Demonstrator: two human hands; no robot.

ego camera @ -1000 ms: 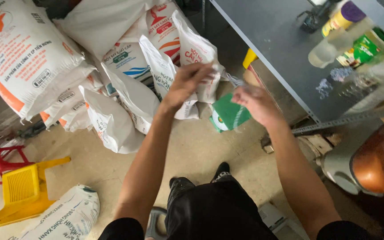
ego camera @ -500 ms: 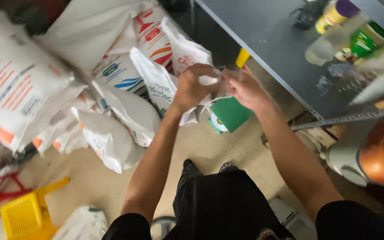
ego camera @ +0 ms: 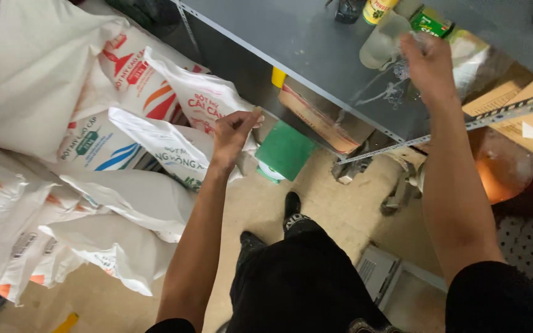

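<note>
My left hand (ego camera: 232, 132) is closed at the end of a white sack with red print (ego camera: 195, 92), pinching its edge between thumb and fingers. This sack leans on a heap of several white printed sacks (ego camera: 100, 148) to my left. My right hand (ego camera: 430, 61) is raised onto the grey metal shelf (ego camera: 303, 43). Its fingers curl on crumpled clear plastic (ego camera: 473, 55) beside a clear jar (ego camera: 384, 43). What exactly the right fingers hold is hard to make out.
A yellow-labelled jar (ego camera: 377, 9) and a green can (ego camera: 430, 21) stand at the shelf's back. Under the shelf are a cardboard box (ego camera: 319, 120), a yellow thing (ego camera: 277, 77) and a green-lidded container (ego camera: 285, 151). A grey machine (ego camera: 380, 271) lies by my feet.
Both hands were together at the sack's end. My right hand has left it and gone up right onto the shelf. The left hand stays at the sack.
</note>
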